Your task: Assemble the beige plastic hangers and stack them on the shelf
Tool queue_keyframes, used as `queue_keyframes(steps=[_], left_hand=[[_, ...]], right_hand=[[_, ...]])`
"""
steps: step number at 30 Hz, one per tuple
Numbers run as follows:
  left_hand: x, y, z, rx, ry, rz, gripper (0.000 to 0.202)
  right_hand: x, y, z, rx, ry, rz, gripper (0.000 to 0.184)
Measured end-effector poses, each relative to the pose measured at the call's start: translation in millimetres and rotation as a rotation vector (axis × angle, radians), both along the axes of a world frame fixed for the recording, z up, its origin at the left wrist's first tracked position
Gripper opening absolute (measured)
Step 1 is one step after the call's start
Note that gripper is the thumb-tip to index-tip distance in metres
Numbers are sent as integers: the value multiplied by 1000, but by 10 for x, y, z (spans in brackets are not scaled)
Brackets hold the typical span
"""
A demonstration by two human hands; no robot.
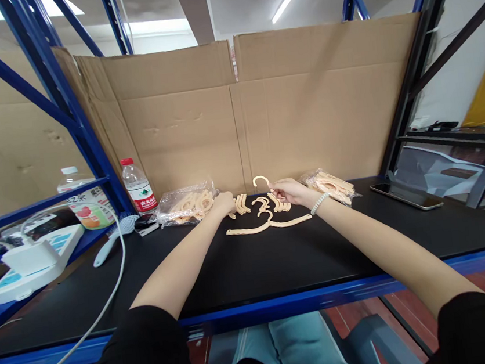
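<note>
Cream plastic hangers lie in a row on the black tabletop. The nearest hanger is seen whole, with its arms spread wide; those behind overlap, and their hooks bunch in the middle. My right hand is pinched at the end of a raised cream hanger hook behind the row. To the left, my left hand is closed beside the hanger arms, and what its fingers hold is hidden. A clear bag of cream hook-shaped parts lies by my left hand. Behind my right wrist rests a bag of straight cream parts.
A red-capped bottle, a pale blue hairbrush and a white power strip with a trailing cable stand at left. A phone lies at right. Cardboard panels wall off the back; blue metal posts frame the table.
</note>
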State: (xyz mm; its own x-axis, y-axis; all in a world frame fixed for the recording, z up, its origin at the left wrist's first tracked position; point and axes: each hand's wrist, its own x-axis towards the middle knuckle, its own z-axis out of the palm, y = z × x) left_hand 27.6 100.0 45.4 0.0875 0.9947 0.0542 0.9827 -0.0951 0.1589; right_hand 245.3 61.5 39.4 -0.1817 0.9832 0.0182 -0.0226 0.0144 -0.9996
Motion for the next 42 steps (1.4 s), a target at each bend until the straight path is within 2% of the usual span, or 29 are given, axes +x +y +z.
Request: queue_keyframes(steps=[5, 10, 15, 18, 21, 24, 28, 36, 42], left_hand=[[-81, -94, 155, 6, -98, 29, 23], [-172, -271, 205, 7, -413, -86, 18], [-229, -555, 117, -94, -756, -233, 20], [-280, -722, 29, -165, -1017, -277, 17], [-313, -870, -83, -204, -1255, -344, 22], [-295, -1005, -197, -158, -1288, -429, 36], [-223, -1138, -286, -45, -1273, -508, 45], [-198, -1198, -305, 4, -1194, -553, 41], [-196, -1218, -276, 79, -1146, -581, 31]], right_hand=[[76, -196, -35, -86, 88, 88, 23], [110, -340, -85, -122, 153, 157, 11], [106, -463, -93, -199, 121, 173, 8], [97, -557, -113, -169, 80, 214, 7], [66, -650, -164, -98, 78, 281, 23], [1, -727, -219, 5, 66, 311, 33], [-85, -820, -238, 67, 42, 288, 32], [-68, -884, -228, -27, 101, 407, 37], [-59, -865, -247, -85, 119, 437, 34]])
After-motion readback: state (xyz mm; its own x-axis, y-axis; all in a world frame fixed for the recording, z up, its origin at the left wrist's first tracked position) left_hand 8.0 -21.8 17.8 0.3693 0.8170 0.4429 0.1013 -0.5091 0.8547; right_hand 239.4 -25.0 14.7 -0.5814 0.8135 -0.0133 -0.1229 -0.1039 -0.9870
